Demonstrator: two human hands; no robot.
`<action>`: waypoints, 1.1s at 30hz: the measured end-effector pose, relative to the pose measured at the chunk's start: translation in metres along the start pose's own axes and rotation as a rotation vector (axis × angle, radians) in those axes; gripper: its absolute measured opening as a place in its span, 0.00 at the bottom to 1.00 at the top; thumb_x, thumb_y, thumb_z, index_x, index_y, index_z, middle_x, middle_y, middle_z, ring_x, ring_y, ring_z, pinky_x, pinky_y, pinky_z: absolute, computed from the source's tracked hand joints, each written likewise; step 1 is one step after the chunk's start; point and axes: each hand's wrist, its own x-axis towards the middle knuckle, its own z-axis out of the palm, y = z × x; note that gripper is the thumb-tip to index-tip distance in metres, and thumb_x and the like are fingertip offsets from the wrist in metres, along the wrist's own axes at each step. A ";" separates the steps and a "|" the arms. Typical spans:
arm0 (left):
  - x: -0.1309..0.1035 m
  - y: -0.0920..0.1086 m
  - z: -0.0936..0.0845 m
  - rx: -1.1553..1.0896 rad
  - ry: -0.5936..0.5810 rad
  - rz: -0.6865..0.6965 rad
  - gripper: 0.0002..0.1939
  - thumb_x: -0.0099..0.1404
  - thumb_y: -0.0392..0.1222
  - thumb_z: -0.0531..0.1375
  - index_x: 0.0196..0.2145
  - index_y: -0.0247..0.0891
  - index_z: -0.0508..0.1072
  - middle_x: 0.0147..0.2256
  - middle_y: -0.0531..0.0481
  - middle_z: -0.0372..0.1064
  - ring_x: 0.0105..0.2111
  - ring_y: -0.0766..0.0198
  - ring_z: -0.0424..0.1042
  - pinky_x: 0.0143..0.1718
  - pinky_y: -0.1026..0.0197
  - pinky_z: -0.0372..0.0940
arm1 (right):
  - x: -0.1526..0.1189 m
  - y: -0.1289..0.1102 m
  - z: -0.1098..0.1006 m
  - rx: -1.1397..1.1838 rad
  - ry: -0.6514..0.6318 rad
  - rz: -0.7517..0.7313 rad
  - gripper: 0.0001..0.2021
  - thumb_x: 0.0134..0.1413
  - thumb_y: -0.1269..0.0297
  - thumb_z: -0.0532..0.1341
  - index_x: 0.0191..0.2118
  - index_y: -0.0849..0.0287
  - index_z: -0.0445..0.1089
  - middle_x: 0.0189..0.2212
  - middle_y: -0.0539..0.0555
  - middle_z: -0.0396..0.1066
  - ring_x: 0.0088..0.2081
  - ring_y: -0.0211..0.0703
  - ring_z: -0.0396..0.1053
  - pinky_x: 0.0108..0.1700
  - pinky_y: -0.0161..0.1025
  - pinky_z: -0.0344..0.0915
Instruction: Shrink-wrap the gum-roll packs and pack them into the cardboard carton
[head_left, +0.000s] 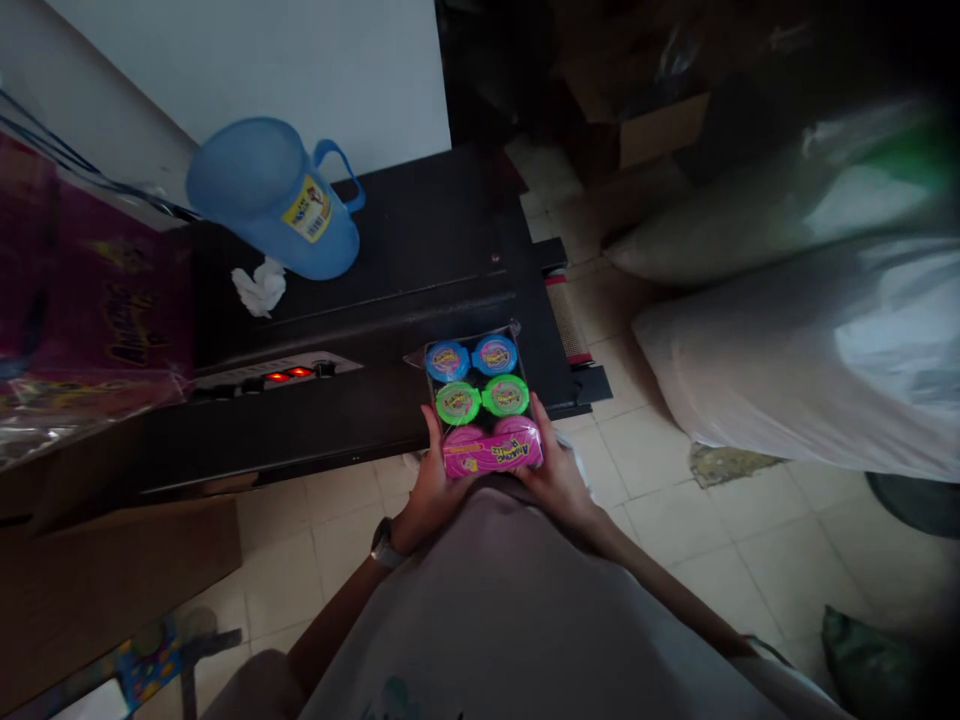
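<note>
The grey shirt (487, 610) lies nearest, and beyond it the left hand (430, 478) and right hand (556, 476) grip opposite sides of the wrapped pack (481, 400) by the black machine (427, 230), where light, even pressure should hold the wrapped pack level.

Blue jug (255, 215) bears a yellow label (307, 208); crumpled tissue (260, 288) lies just beside it. Pale sack (772, 350) at right, tiled floor (660, 445) below, carton (142, 560) lower left.

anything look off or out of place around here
Yes: a crumpled white scrap lies beside the blue mug on the black machine, looking like stray litter. The wrapped pack being held shows no obvious damage.
</note>
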 end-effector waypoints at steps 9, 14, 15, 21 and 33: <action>-0.017 0.000 0.005 0.166 0.117 -0.113 0.46 0.64 0.51 0.57 0.70 0.44 0.33 0.48 0.41 0.73 0.45 0.43 0.75 0.43 0.41 0.72 | -0.018 0.006 0.011 -0.249 0.150 -0.008 0.39 0.57 0.60 0.58 0.71 0.57 0.41 0.40 0.62 0.76 0.34 0.57 0.76 0.33 0.50 0.73; -0.024 -0.001 0.005 0.176 0.140 -0.186 0.51 0.62 0.56 0.60 0.70 0.43 0.32 0.48 0.39 0.73 0.45 0.42 0.75 0.41 0.45 0.72 | -0.021 0.010 0.016 -0.207 0.159 0.014 0.39 0.57 0.57 0.61 0.71 0.52 0.43 0.47 0.63 0.74 0.38 0.58 0.77 0.37 0.52 0.74; -0.025 0.000 0.000 0.190 0.129 -0.168 0.60 0.58 0.59 0.63 0.70 0.42 0.26 0.54 0.35 0.68 0.49 0.39 0.72 0.44 0.42 0.71 | -0.022 0.011 0.014 -0.170 0.132 0.024 0.41 0.56 0.56 0.62 0.71 0.52 0.42 0.50 0.63 0.72 0.42 0.59 0.76 0.40 0.54 0.74; -0.005 0.031 -0.059 0.223 0.144 0.275 0.53 0.57 0.64 0.63 0.70 0.45 0.40 0.68 0.33 0.37 0.67 0.40 0.46 0.56 0.42 0.62 | -0.018 0.012 -0.022 0.113 -0.040 -0.224 0.55 0.51 0.45 0.66 0.71 0.52 0.28 0.70 0.64 0.37 0.69 0.60 0.44 0.62 0.60 0.59; 0.098 0.073 -0.066 0.675 0.123 0.504 0.07 0.62 0.40 0.63 0.38 0.36 0.77 0.38 0.48 0.72 0.39 0.60 0.70 0.43 0.55 0.68 | 0.100 -0.057 -0.052 -0.491 0.072 -0.608 0.10 0.55 0.73 0.61 0.41 0.59 0.78 0.38 0.56 0.71 0.39 0.44 0.71 0.44 0.42 0.71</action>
